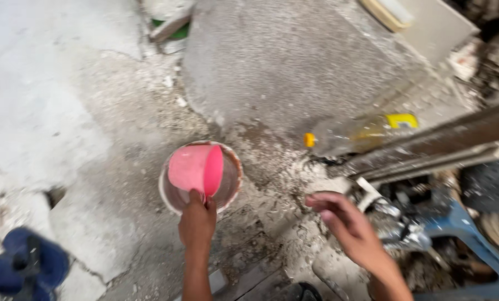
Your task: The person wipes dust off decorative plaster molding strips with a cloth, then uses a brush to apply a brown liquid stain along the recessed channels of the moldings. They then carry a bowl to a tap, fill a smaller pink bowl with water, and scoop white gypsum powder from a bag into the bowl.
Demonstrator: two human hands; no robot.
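Left hand (197, 222) tips pink scoop (195, 168) inside bucket (168, 195) rim.

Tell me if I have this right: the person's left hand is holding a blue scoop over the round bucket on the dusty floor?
Not quite. The head view shows the scoop is pink, not blue. The rest holds: the left hand holds it over the round bucket on the dusty floor.

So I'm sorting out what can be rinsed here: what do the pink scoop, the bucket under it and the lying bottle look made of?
The pink scoop, held in the left hand, looks like smooth, glossy moulded plastic. The bucket seems plastic too, its rim pale and crusted with dried grey residue. The bottle looks like clear, thin plastic with a yellow cap and label, though blurred.
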